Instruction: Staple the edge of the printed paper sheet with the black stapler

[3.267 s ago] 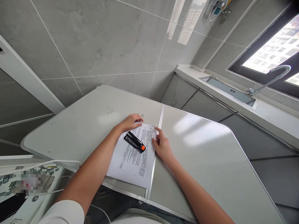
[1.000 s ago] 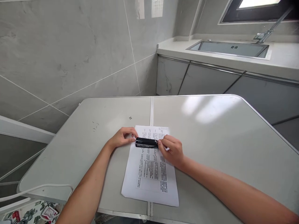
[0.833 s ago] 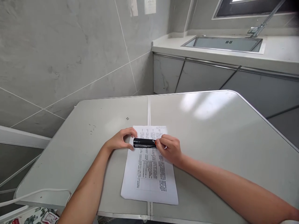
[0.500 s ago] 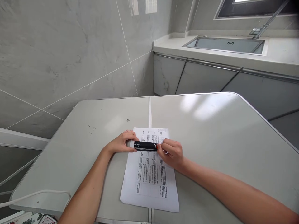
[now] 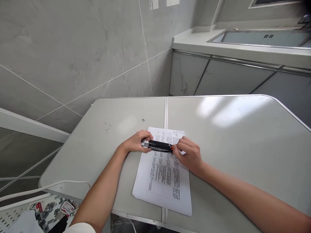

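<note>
"Where could a hand pass?"
"Over the right of the counter [image 5: 243, 145], beyond the right arm [image 5: 233, 190]."
"And left?"
"The left arm [image 5: 104, 187] blocks the near side (a cable [image 5: 48, 185], too); small bits [image 5: 109, 125] lie beyond."

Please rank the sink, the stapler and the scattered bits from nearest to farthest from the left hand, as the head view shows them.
From the left hand:
1. Stapler: right at its fingers, extending to its right.
2. Scattered bits: on the tabletop, to its left and slightly beyond.
3. Sink: in the counter past the table, far right.
</note>
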Available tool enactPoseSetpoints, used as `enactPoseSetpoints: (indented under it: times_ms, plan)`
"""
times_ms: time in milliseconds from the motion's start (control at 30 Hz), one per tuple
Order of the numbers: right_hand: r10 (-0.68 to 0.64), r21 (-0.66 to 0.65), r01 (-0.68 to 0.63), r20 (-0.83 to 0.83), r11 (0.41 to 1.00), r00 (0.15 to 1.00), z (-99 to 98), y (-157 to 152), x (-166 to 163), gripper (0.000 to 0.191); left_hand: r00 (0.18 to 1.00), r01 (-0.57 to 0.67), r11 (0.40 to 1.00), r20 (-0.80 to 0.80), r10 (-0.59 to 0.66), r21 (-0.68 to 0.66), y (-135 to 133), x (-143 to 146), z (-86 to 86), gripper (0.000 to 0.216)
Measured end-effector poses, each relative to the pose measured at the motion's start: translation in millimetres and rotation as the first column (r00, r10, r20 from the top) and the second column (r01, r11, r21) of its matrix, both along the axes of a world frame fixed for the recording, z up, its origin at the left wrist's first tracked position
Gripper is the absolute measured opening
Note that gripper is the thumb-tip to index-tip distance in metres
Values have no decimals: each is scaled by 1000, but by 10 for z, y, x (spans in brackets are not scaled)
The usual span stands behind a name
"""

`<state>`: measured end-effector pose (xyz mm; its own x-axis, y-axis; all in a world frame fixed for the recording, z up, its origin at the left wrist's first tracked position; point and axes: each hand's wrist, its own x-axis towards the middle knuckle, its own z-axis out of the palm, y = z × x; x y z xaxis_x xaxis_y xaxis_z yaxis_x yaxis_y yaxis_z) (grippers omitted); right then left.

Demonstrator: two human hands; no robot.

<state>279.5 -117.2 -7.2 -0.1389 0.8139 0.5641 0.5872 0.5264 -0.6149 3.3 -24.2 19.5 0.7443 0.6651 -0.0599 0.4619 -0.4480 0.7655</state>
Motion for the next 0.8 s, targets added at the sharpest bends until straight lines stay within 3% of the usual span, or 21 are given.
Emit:
enactPoseSetpoints:
  times_ms: [67, 133, 167, 267, 367, 467, 567, 667, 733, 800]
  plan:
    - [75, -29, -76, -34, 997, 997, 36, 51, -21, 7, 1000, 9, 1000, -1, -9, 12, 3, -4, 5, 27]
    - [168, -114, -170, -29, 979, 985, 38, 95, -56, 42, 1000, 17, 1000, -9, -17, 16, 5, -10, 11, 27]
    - [214, -163, -214, -14, 963, 977, 25, 109, -74, 50, 1000, 20, 1000, -16, -20, 17, 7, -15, 12, 27]
    - [303, -254, -281, 51, 925, 952, -37, 111, -107, 30, 999, 35, 999, -29, -36, -21, 22, -52, 1, 33]
    - [294, -93, -285, 92, 954, 951, -74, 57, -86, 26, 996, 27, 994, 88, -17, -108, 41, -94, -19, 60]
    - [215, 199, -236, 125, 951, 969, -80, -22, -40, 44, 929, -97, 971, 330, 168, -220, 26, -85, -9, 80]
    - [106, 350, -189, 241, 917, 965, -79, -92, -17, 49, 861, -97, 886, 408, 304, -454, -25, -30, 25, 75]
    - [-6, 455, -158, 338, 877, 941, -53, -136, -25, 42, 902, 51, 702, 335, 273, -710, -61, -13, 13, 65]
    - [-22, 494, -201, 409, 846, 912, -14, -152, -37, 36, 920, 80, 584, 285, 268, -808, -61, -42, -37, 60]
    - [-28, 520, -246, 463, 818, 886, 27, -161, -45, 31, 921, 81, 511, 261, 290, -856, -47, -87, -104, 54]
